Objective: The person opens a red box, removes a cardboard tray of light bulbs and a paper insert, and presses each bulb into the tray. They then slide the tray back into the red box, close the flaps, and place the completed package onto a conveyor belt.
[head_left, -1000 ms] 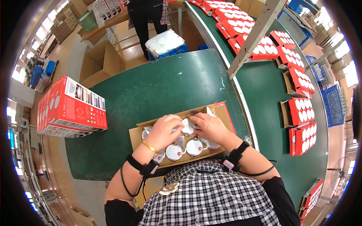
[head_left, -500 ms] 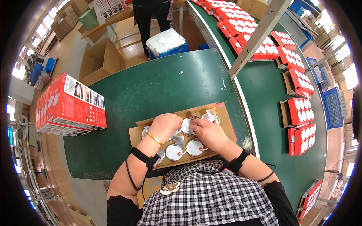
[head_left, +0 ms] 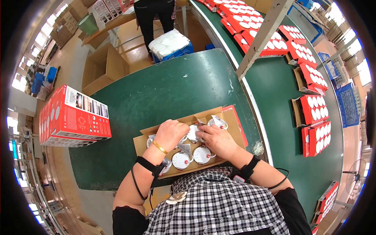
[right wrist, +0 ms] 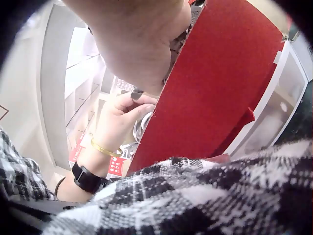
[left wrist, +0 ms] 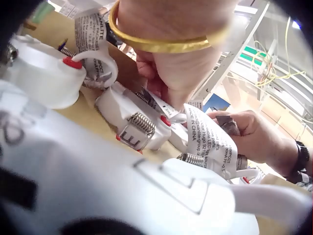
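Left hand (head_left: 171,133), right hand (head_left: 214,140) curled, pinching round white plastic downlight (head_left: 193,133) between fingertips; likely light, rigid, grip rim

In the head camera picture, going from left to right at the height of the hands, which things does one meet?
Stack of red boxes → left hand → right hand → green conveyor belt → open red boxes with white discs.

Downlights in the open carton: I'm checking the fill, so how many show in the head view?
6. Near row of the carton: downlights at left, middle, right. Far row: left end, middle, right end. More may lie hidden.
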The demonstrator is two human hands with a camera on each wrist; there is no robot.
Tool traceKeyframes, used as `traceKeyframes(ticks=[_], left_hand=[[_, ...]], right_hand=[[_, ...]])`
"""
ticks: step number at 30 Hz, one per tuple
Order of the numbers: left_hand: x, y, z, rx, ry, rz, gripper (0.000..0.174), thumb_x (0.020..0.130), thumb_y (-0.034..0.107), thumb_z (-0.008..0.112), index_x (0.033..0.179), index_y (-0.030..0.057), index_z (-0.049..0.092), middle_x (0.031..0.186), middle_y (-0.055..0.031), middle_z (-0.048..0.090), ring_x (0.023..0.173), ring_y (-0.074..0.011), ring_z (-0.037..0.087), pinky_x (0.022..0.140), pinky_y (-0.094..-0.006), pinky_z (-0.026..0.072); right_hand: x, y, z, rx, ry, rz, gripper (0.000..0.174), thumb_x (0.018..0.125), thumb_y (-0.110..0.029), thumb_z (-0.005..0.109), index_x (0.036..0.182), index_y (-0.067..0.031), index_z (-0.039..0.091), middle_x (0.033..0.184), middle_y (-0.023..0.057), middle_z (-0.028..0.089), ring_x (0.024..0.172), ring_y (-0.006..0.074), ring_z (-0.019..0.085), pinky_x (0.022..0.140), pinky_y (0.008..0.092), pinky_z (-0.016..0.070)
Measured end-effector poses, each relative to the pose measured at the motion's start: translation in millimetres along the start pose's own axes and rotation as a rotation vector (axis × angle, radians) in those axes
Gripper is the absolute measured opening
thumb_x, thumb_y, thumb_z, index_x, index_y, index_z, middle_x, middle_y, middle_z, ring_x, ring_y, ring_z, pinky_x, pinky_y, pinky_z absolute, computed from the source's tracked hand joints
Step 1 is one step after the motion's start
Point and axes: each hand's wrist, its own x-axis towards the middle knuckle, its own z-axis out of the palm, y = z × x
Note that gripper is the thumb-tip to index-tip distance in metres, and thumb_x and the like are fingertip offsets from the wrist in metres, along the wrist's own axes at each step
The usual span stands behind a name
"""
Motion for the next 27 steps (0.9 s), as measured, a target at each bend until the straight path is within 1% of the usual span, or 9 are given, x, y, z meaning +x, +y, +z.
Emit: traceKeyframes(ticks=[2, 5, 21, 24, 26, 27], left_hand=[[-1.1, -0.9, 1.4, 0.018, 0.010, 0.013, 0.005, 0.076, 0.014, 0.070, 0.081, 0.0127, 0.069, 0.080, -0.0013, 0.069, 0.077, -0.0208, 0.066, 0.068, -0.0345, 0.0480], [-1.4, 0.1, 1.7, -0.002, 0.037, 0.021, 0.005, 0.076, 0.013, 0.070, 0.081, 0.0119, 0.068, 0.079, -0.0016, 0.068, 0.077, -0.0204, 0.065, 0.067, -0.0341, 0.0470], [-5.7, 3.2, 4.3, -0.014, 0.070, 0.008, 0.005, 0.077, 0.011, 0.070, 0.081, 0.0106, 0.067, 0.079, -0.0025, 0.069, 0.077, -0.0210, 0.065, 0.068, -0.0351, 0.0463], [-3.1, 6.8, -3.0, -0.006, 0.047, -0.014, 0.006, 0.080, 0.012, 0.070, 0.085, 0.0104, 0.069, 0.082, -0.0030, 0.070, 0.080, -0.0218, 0.065, 0.070, -0.0350, 0.0477], [-3.5, 11.6, -18.4, -0.195, 0.221, -0.121, 0.007, 0.081, 0.013, 0.072, 0.087, 0.0105, 0.071, 0.085, -0.0036, 0.070, 0.082, -0.0233, 0.065, 0.073, -0.0343, 0.0487], [-7.6, 10.4, -28.9, -0.188, 0.225, -0.134, 0.007, 0.081, 0.013, 0.072, 0.087, 0.0105, 0.071, 0.085, -0.0036, 0.070, 0.082, -0.0233, 0.065, 0.073, -0.0343, 0.0487]], right_hand=[[-0.5, 0.0, -0.8, 0.027, 0.006, -0.009, 0.038, 0.080, -0.009, 0.066, 0.118, -0.0073, 0.066, 0.126, 0.0051, 0.061, 0.104, 0.0234, 0.060, 0.087, 0.0341, 0.0537], [-1.4, 0.1, 1.4, 0.034, 0.021, -0.014, 0.039, 0.079, -0.009, 0.067, 0.118, -0.0068, 0.067, 0.127, 0.0061, 0.061, 0.104, 0.0242, 0.060, 0.089, 0.0347, 0.0533], [-4.1, -3.6, 2.4, 0.033, -0.001, -0.005, 0.038, 0.079, -0.009, 0.067, 0.117, -0.0073, 0.068, 0.128, 0.0063, 0.061, 0.105, 0.0246, 0.060, 0.089, 0.0353, 0.0535], [-4.7, -4.4, -1.4, 0.016, -0.008, -0.018, 0.039, 0.079, -0.010, 0.069, 0.118, -0.0085, 0.067, 0.128, 0.0057, 0.060, 0.105, 0.0248, 0.060, 0.088, 0.0359, 0.0540], [-4.7, -6.3, -8.8, 0.035, -0.015, -0.003, 0.041, 0.078, -0.011, 0.071, 0.118, -0.0103, 0.067, 0.126, 0.0045, 0.062, 0.105, 0.0248, 0.060, 0.087, 0.0359, 0.0545], [-4.2, -6.8, -11.0, 0.039, -0.021, -0.016, 0.041, 0.078, -0.011, 0.071, 0.118, -0.0103, 0.067, 0.126, 0.0045, 0.062, 0.105, 0.0248, 0.060, 0.087, 0.0359, 0.0545]])
